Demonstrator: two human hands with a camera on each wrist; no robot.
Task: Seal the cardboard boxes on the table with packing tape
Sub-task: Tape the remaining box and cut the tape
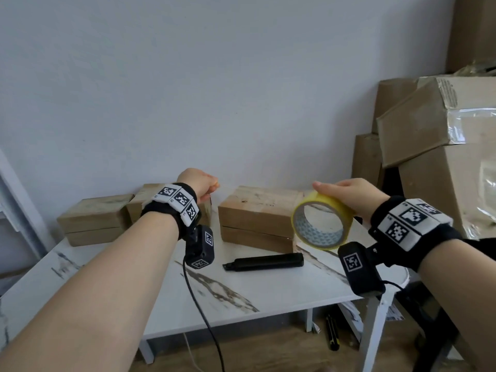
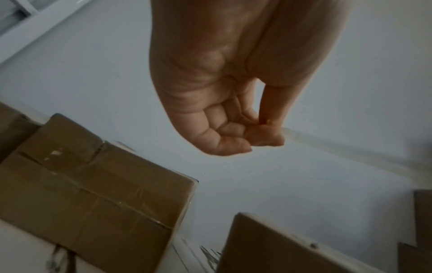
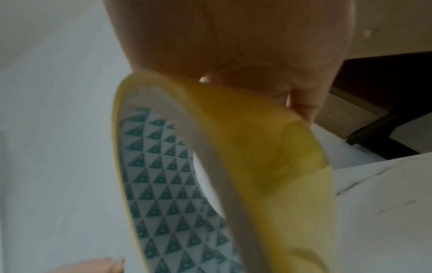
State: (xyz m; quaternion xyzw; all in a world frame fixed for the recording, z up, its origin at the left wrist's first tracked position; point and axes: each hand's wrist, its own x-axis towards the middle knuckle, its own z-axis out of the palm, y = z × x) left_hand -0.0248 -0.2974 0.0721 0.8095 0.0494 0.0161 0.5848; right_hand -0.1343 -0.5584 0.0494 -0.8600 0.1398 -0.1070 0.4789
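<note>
The left hand is hovering above the cardboard boxes with its fingers curled in and thumb pressed against a fingertip; a faint clear strip of tape is running rightward from that pinch, so the hand appears to be pinching the tape's free end. The right hand is grasping the roll of packing tape from above, fingers lying over its yellow outer face; the roll is standing on edge in the air, its patterned inner core facing the camera.

Below the left hand, one taped box is sitting on the white marble-patterned table, with another box just beside it on the left. A further stack of boxes is standing near the table's back edge, between the two hands and partly behind the roll.

A black utility knife is lying flat on the tabletop in front of that stack. Larger cardboard cartons are leaning against the wall at the right, well apart from the table's boxes.
</note>
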